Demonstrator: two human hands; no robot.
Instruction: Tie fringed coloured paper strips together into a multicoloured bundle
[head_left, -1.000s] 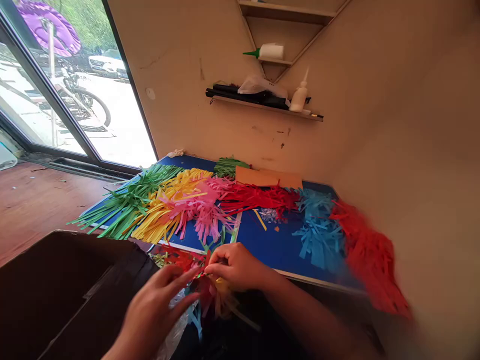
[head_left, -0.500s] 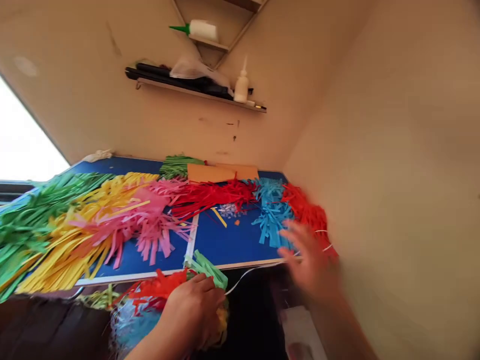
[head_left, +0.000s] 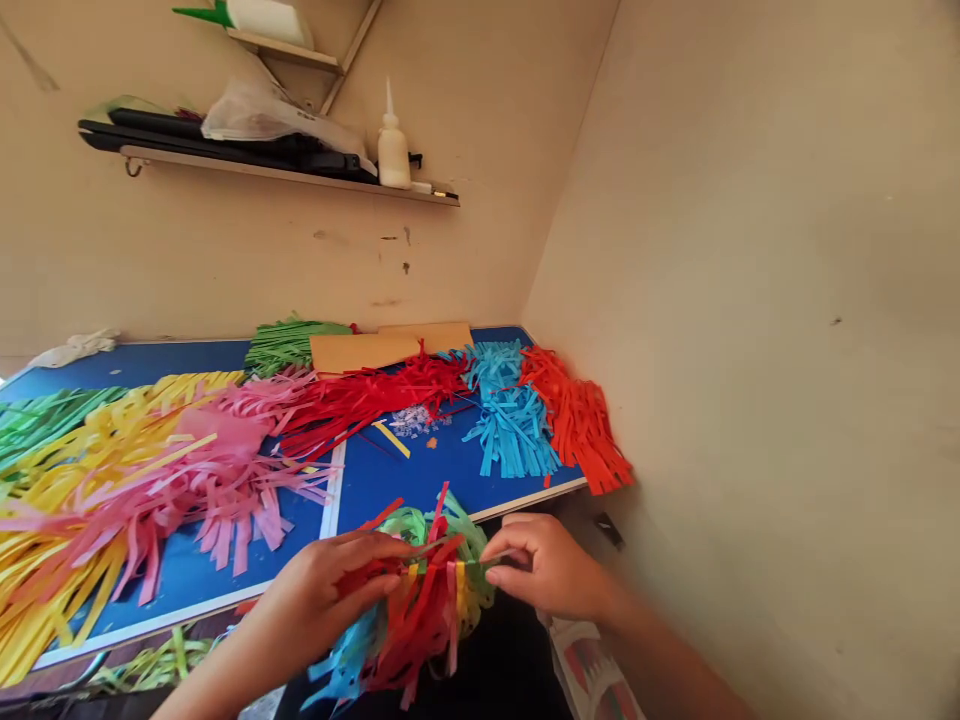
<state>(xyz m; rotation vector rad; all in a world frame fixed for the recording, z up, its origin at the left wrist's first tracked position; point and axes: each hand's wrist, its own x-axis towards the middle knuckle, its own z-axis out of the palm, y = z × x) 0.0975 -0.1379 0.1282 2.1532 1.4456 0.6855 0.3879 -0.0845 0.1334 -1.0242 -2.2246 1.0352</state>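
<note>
A fringed tissue-paper garland (head_left: pixel 420 620) in red, blue, yellow and green hangs just off the front edge of the table. My left hand (head_left: pixel 337 580) is closed on its left part, thumb and fingers pinching the red strips near the top. My right hand (head_left: pixel 547 570) is closed in a pinch at the garland's right end, beside the green strips. Whether it grips paper or the thin string there is too small to tell. Bundles of cut paper fringe lie on the blue table (head_left: pixel 427 480): pink (head_left: pixel 202 440), red (head_left: pixel 367 400), blue (head_left: pixel 514 410) and orange-red (head_left: pixel 577 415).
Yellow fringe (head_left: pixel 67 530) and green fringe (head_left: pixel 67 420) spread over the table's left side. Orange paper (head_left: pixel 352 352) lies at the back. A wall shelf (head_left: pixel 285 175) carries a glue bottle (head_left: pixel 394 150). The right wall (head_left: pixel 712 350) stands close by my right arm.
My right hand, spread and apart before, has come left and closed at the garland's right end. The garland is now raised between both hands. The view has shifted to the right.
</note>
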